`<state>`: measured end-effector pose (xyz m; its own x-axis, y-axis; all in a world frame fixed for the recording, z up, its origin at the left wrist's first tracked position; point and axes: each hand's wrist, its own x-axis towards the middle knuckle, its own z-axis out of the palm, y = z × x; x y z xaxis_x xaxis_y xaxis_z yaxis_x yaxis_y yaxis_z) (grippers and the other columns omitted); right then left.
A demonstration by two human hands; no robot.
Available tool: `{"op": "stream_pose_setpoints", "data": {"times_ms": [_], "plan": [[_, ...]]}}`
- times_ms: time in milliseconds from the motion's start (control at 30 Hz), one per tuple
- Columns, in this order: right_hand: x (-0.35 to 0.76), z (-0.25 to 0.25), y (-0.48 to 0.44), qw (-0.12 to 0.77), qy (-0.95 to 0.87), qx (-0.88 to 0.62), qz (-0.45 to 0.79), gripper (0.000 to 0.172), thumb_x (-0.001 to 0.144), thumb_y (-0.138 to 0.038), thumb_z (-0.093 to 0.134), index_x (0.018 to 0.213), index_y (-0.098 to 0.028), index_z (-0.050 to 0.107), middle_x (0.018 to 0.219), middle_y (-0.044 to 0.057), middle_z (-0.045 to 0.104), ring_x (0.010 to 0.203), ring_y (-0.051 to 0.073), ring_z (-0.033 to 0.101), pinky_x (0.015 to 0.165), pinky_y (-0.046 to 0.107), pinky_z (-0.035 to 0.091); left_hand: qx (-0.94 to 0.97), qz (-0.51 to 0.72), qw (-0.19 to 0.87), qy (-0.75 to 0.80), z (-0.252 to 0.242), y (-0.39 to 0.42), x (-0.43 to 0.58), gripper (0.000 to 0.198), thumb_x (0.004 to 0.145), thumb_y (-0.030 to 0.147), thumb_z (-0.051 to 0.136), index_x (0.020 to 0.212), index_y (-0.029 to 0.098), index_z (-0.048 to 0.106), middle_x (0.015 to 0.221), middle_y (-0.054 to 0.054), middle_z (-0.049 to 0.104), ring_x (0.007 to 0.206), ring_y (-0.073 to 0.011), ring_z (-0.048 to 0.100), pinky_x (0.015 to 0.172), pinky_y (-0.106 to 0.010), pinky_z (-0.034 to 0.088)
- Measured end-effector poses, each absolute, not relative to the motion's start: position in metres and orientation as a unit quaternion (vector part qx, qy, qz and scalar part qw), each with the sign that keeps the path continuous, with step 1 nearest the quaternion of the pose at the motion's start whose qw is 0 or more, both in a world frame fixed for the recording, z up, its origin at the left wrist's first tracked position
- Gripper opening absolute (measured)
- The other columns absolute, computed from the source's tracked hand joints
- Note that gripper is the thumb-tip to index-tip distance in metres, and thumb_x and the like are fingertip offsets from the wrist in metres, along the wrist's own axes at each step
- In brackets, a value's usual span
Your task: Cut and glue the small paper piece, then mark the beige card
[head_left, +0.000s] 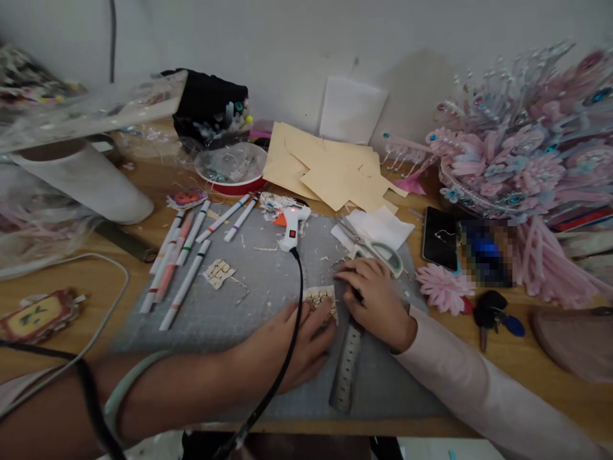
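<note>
My left hand [287,348] lies flat on the grey cutting mat [230,306], fingers pressing down a small beige patterned piece [320,299]. My right hand [376,300] is curled beside that piece, at the top end of a metal ruler [345,370]. Its fingers are closed on something I cannot make out. A black cord [293,332] runs over my left hand to a white glue gun [293,225] standing further back on the mat. A second patterned piece [219,273] lies to the left.
Several marker pens [184,255] lie at the mat's left. Scissors [376,249], white paper, a phone [439,237] and keys [493,310] sit to the right. Beige card sheets [325,166], a red bowl [232,167] and a pink ornament [522,153] stand behind.
</note>
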<state>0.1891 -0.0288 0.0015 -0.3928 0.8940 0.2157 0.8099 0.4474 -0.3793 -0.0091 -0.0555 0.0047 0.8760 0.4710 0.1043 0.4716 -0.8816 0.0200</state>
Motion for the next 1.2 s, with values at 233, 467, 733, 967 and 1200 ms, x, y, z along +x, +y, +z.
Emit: {"op": "stream_pose_setpoints", "data": {"times_ms": [233,467,733,967,1200], "plan": [[0.1883,0.0015,-0.0282,0.186,-0.845,-0.488,0.118,0.023,0.076,-0.009,0.048,0.092,-0.018,0.061,0.101,0.004,0.061,0.103,0.020,0.047,0.095,0.041,0.023,-0.970,-0.035,-0.006,-0.242,0.0015,-0.0548,-0.0090,0.036,0.089,0.036,0.038,0.116,0.015,0.045,0.129,-0.018,0.042,0.102,-0.0256,0.049,0.084,-0.037,0.035],[0.1863,-0.0005,-0.0289,0.186,-0.855,-0.468,0.124,0.013,0.079,-0.015,0.050,0.088,-0.019,0.059,0.100,0.003,0.061,0.101,0.018,0.049,0.097,0.039,0.021,-0.973,-0.035,0.004,-0.227,0.0046,-0.0502,-0.0084,0.035,0.087,0.036,0.041,0.115,0.015,0.046,0.126,-0.017,0.045,0.098,-0.0247,0.050,0.082,-0.036,0.035],[0.1846,-0.0012,-0.0272,0.173,-0.844,-0.495,0.115,0.011,0.082,-0.027,0.054,0.087,-0.020,0.060,0.101,0.004,0.061,0.102,0.020,0.048,0.094,0.040,0.026,-0.971,-0.041,-0.013,-0.234,0.0064,-0.0497,-0.0084,0.035,0.086,0.036,0.044,0.114,0.016,0.047,0.124,-0.014,0.047,0.099,-0.0239,0.048,0.082,-0.035,0.034],[0.1847,-0.0005,-0.0255,0.184,-0.849,-0.477,0.130,0.007,0.083,-0.022,0.052,0.082,-0.019,0.058,0.098,0.002,0.062,0.099,0.018,0.050,0.093,0.039,0.027,-0.969,-0.055,-0.015,-0.239,0.0024,-0.0502,-0.0086,0.035,0.084,0.037,0.045,0.113,0.016,0.046,0.123,-0.014,0.047,0.099,-0.0244,0.048,0.081,-0.035,0.035],[0.1879,-0.0016,-0.0252,0.242,-0.830,-0.481,0.149,0.009,0.078,-0.017,0.051,0.084,-0.019,0.058,0.091,0.004,0.062,0.093,0.018,0.053,0.087,0.038,0.034,-0.970,-0.050,-0.012,-0.238,0.0006,-0.0503,-0.0099,0.035,0.086,0.037,0.043,0.114,0.017,0.046,0.128,-0.015,0.043,0.095,-0.0233,0.050,0.080,-0.035,0.034]]}}
